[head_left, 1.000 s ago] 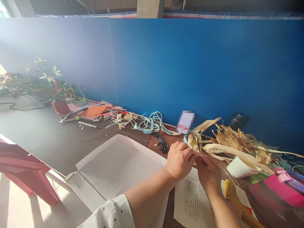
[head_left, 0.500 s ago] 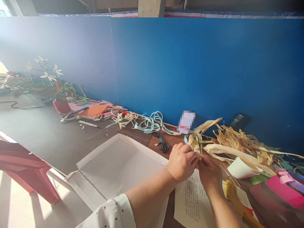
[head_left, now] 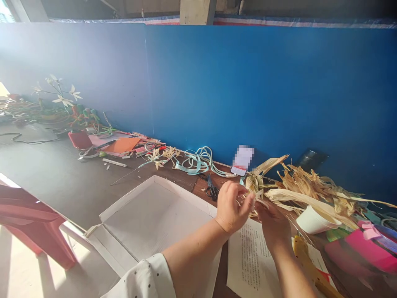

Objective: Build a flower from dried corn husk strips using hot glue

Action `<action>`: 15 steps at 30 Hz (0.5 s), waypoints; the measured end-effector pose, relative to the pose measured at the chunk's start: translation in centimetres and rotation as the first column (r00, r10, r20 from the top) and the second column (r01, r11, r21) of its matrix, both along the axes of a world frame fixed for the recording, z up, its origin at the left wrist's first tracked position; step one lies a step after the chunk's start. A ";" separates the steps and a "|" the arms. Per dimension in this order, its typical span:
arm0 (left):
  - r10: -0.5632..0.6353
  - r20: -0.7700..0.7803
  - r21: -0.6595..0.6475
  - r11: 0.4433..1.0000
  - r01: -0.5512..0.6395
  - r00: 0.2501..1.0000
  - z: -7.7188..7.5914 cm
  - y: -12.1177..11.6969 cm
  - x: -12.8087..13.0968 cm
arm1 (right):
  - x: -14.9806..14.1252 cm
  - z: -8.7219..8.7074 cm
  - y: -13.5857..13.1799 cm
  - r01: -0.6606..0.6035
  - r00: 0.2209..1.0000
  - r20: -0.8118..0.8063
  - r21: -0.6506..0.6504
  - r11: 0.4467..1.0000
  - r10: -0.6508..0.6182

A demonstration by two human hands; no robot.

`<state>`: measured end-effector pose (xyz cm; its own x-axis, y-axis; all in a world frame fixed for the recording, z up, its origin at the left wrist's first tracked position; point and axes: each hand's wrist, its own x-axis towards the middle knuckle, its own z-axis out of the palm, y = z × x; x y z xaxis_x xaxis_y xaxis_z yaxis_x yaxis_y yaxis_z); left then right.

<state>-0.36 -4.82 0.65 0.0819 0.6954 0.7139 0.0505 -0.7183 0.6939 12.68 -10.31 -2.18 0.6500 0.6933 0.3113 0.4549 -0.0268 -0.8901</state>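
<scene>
My left hand [head_left: 233, 207] is over the right edge of the white box lid, thumb and fingers apart, its tips close beside a pale strip of corn husk [head_left: 262, 199]. My right hand [head_left: 275, 227] pinches that strip; its fingertips are partly hidden behind the hand. Below the hands lies a printed sheet [head_left: 245, 260]. Just behind them is a bunch of dried husk [head_left: 254, 183], with a larger heap of corn husks [head_left: 305, 182] to its right. Black-handled scissors [head_left: 211, 188] lie left of my left hand.
A white box lid [head_left: 149, 215] lies at front left. To the right are a white cup [head_left: 318, 219], a yellow glue gun [head_left: 310, 265] and a pink item [head_left: 359, 248]. Pale blue cord [head_left: 206, 155] and a phone-like object [head_left: 242, 159] lie along the blue partition [head_left: 263, 82].
My hands have moved slightly apart. The left thumb and fingers have spread from their closed pose, and the pale husk strip now shows between the hands.
</scene>
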 end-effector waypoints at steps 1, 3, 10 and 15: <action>0.004 0.056 -0.093 0.996 0.001 0.998 0.0 0.3 0.1 | 0.0 0.0 0.0 0.001 0.999 -0.036 0.017 1.000 -0.001; 0.010 0.184 -0.303 0.952 0.047 0.983 -0.1 1.0 0.3 | 0.1 0.0 0.0 -0.023 0.994 -0.108 0.033 0.999 0.027; -0.063 0.425 -0.625 0.701 0.343 0.903 -0.1 2.6 0.5 | 0.6 0.0 0.0 -0.081 0.990 -0.117 0.014 0.997 0.082; -0.137 0.517 -0.618 0.623 0.479 0.845 -0.1 2.4 0.6 | 0.7 -0.4 0.3 -0.093 0.991 -0.096 0.020 0.995 0.095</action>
